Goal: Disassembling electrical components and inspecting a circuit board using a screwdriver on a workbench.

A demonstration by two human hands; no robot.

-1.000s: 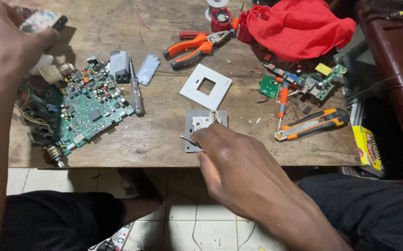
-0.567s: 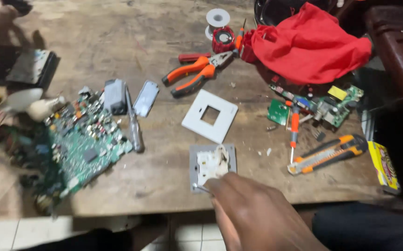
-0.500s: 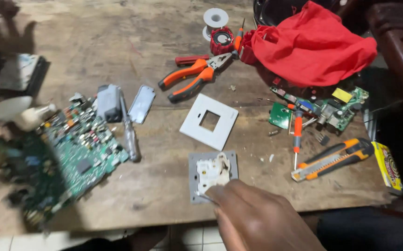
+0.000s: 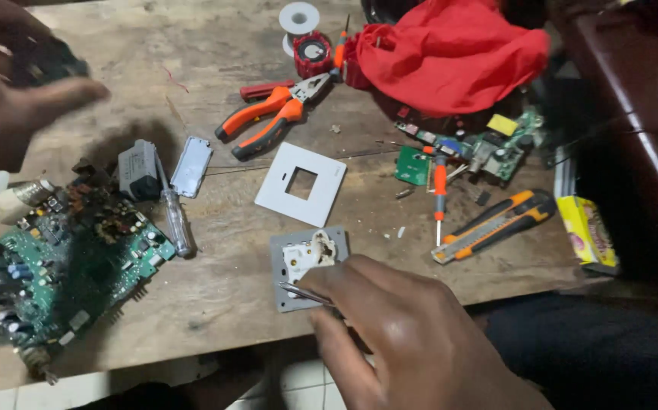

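My right hand [image 4: 405, 334] rests at the table's near edge, pinching thin metal tweezers [image 4: 304, 293] whose tip lies on a grey switch module [image 4: 298, 262] with a white centre. Just beyond it lies a white square cover plate [image 4: 301, 184] with a square hole. My left hand [image 4: 10, 83] hovers blurred at the upper left, above the table, fingers curled around a small dark object that I cannot make out. Below it sits a large green circuit board [image 4: 63, 266].
Orange-handled pliers [image 4: 268, 114], a clear-handled screwdriver [image 4: 175, 220], a small orange screwdriver [image 4: 439, 190], an orange utility knife [image 4: 496, 224], small green boards [image 4: 496, 152], a red cloth [image 4: 450, 53], a solder spool [image 4: 299, 17] and a yellow packet [image 4: 587, 231] crowd the wooden table [image 4: 215, 296].
The view shifted, so the table contents sit further right and lower in frame. My left hand came back into view at upper left. My right hand stayed on the switch module with the tweezers.
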